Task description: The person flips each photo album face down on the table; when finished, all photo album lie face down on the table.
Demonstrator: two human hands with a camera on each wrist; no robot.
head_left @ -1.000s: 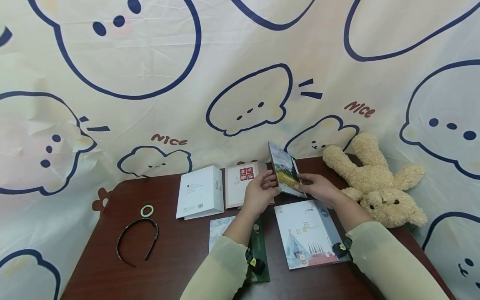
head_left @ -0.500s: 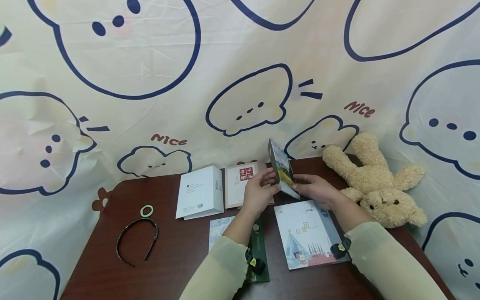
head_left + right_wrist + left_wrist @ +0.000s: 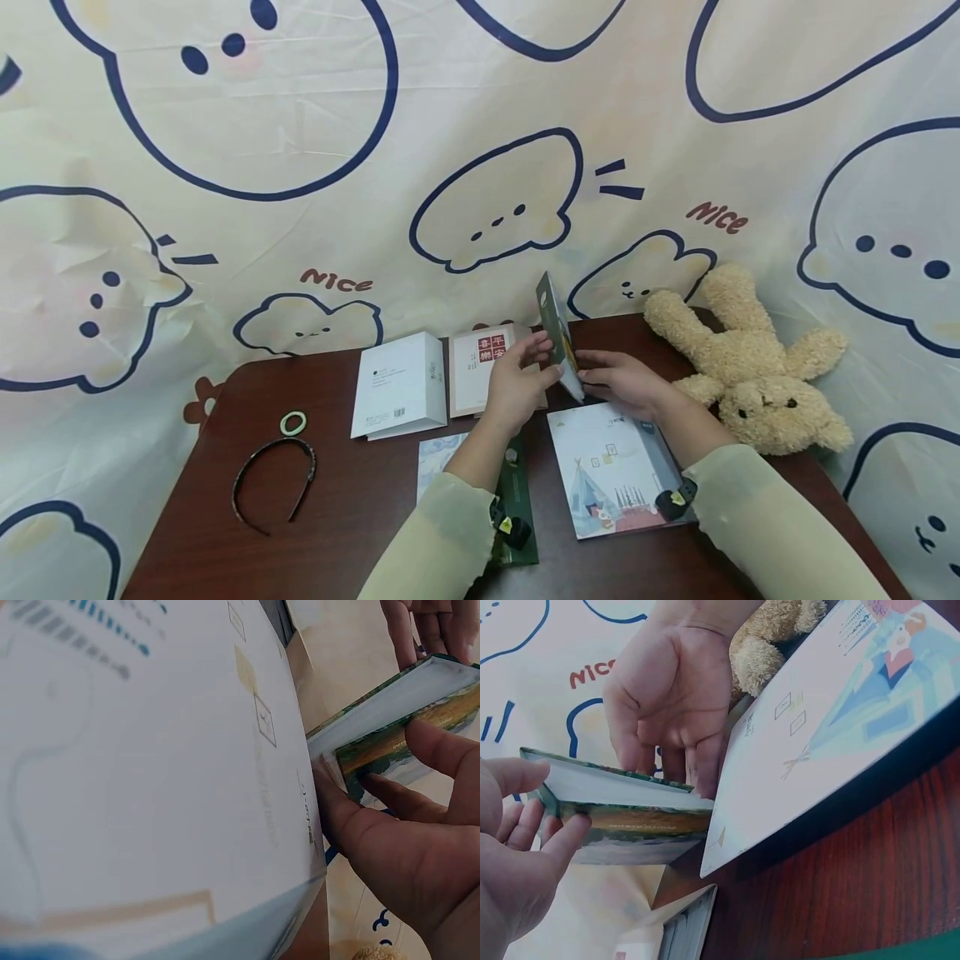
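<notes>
A small hardcover book (image 3: 555, 325) with a painted landscape cover stands on end at the back of the table, almost edge-on in the head view. My left hand (image 3: 517, 379) grips it at the spine, thumb on one cover and fingers on the other, as the left wrist view shows. White page edges (image 3: 615, 780) lie between the covers. From the opposite side my right hand (image 3: 626, 385) holds the book near its lower edge, with fingertips (image 3: 424, 739) on the painted cover. Close below my right hand is a white book (image 3: 607, 467) with a tent drawing.
Left of the hands a white book (image 3: 397, 383) and a cream book (image 3: 468, 375) with red characters lean back. A green book (image 3: 519, 500) and a pale blue one (image 3: 437, 458) lie partly under my left arm. A headband (image 3: 236, 479), pale green ring (image 3: 284, 425) and teddy bear (image 3: 750, 354) flank them.
The landscape book has turned from showing its painted cover to nearly edge-on. My right hand has moved slightly left with it, while my left hand stays at the spine.
</notes>
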